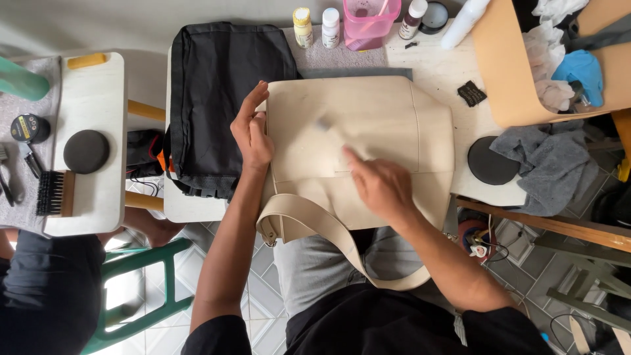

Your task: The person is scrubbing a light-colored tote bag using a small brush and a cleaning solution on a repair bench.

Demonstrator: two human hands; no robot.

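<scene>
Left hand (252,131) flat, fingers extended, bracing the cream leather bag (368,131); right hand (380,187), blurred, grip indeterminate, should rub lightly and evenly.

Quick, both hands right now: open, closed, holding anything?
Left hand: open, flat against the left edge of the cream bag, holding nothing.
Right hand: blurred, fingers on the bag; grip cannot be told.
</scene>
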